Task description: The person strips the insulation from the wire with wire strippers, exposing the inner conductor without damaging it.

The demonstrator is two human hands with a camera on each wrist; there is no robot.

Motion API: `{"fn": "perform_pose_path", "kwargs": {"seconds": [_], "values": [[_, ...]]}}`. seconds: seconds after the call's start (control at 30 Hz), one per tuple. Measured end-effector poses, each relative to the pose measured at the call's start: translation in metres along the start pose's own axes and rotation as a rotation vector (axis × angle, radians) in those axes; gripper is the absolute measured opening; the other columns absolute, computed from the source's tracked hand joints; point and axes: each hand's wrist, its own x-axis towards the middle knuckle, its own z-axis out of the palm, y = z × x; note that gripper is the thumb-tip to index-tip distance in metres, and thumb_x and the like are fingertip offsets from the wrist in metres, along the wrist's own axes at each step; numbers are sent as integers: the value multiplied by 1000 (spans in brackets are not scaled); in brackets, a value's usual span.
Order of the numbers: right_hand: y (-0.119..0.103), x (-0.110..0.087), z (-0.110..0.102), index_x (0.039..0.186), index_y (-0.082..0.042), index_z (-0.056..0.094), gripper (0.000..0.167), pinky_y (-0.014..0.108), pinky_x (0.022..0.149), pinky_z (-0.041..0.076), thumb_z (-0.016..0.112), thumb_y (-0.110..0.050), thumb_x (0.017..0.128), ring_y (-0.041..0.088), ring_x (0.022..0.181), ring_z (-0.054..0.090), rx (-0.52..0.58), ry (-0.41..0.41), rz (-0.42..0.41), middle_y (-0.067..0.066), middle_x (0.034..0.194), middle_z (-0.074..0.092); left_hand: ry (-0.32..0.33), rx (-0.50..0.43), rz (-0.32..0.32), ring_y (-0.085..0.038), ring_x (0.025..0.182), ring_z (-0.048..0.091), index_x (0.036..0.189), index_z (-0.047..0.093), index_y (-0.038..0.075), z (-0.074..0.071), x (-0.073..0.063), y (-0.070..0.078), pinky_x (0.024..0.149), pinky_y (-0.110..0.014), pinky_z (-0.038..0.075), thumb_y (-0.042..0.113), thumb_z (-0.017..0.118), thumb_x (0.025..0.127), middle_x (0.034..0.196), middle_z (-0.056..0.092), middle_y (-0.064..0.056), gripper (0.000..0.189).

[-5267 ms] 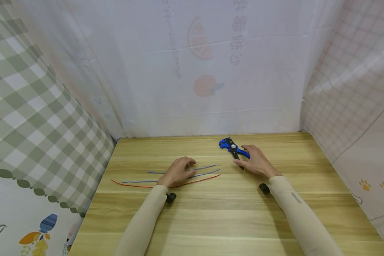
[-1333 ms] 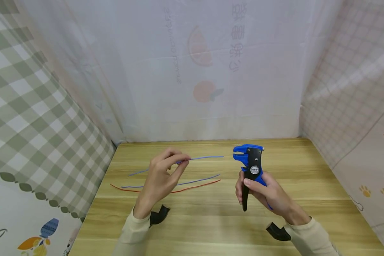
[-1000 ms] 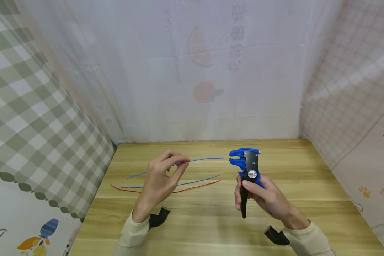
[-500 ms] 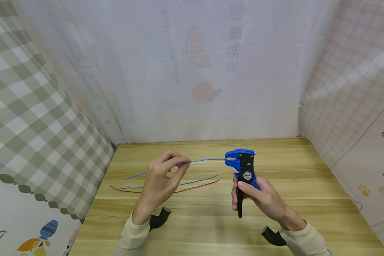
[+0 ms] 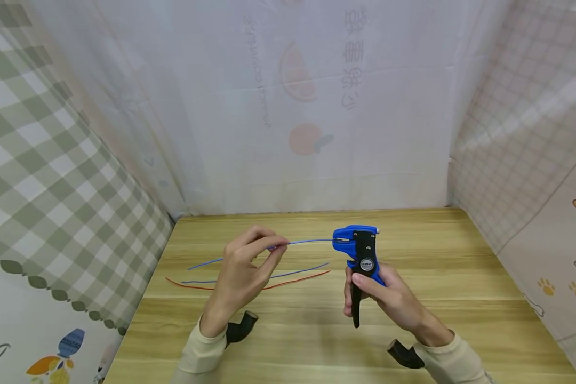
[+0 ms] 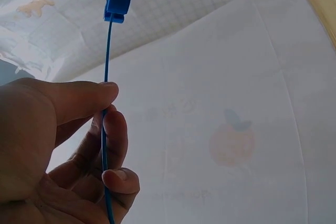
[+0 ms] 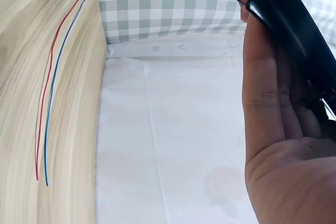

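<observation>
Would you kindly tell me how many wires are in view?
3: a blue wire pinched in the left hand; a second blue wire and a red wire on the table, both partly hidden by that hand in the head view.

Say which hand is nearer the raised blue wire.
Left. The left hand pinches the raised blue wire; the right hand grips the wire stripper, below and right of the wire's right end in the head view.

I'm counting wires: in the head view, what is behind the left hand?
Visible on both sides of the left hand are the pinched blue wire, the loose blue wire and the red wire. Their stretches behind it are covered in that view.
</observation>
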Motion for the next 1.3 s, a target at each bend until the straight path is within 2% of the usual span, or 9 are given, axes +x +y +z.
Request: {"fn": "perform_pose_path", "kwargs": {"seconds": [0.17, 0.73, 1.0, 1.3], "values": [[0, 0, 1, 119, 8, 55, 24, 50, 79, 70, 32, 2, 119, 28, 81, 80, -3, 5, -10, 12, 93, 74, -2, 1, -2, -16, 86, 74, 102, 87, 8, 2, 1, 1, 76, -25, 58, -2, 87, 95, 97, 77, -3, 12], [4, 4, 3, 116, 10, 54, 23, 49, 76, 70, 32, 3, 118, 27, 77, 79, -26, 10, -18, 22, 88, 70, -19, 2, -2, -14, 85, 73, 103, 88, 9, 3, 1, 3, 77, -22, 58, -3, 87, 95, 97, 77, -2, 14], [4, 6, 3, 112, 7, 59, 28, 47, 73, 68, 31, 2, 118, 28, 74, 76, -51, 18, -22, 22, 86, 67, -29, -5, -9, -14, 86, 73, 103, 88, 8, 4, 0, 2, 75, -31, 61, -2, 86, 96, 97, 76, -2, 13], [4, 7, 4, 110, 6, 59, 30, 47, 71, 67, 31, 1, 119, 31, 70, 73, -73, 19, -21, 23, 84, 65, -25, -2, 14, -14, 84, 72, 104, 88, 8, 3, 1, 3, 76, -23, 58, -3, 87, 95, 97, 76, -2, 14]]}}
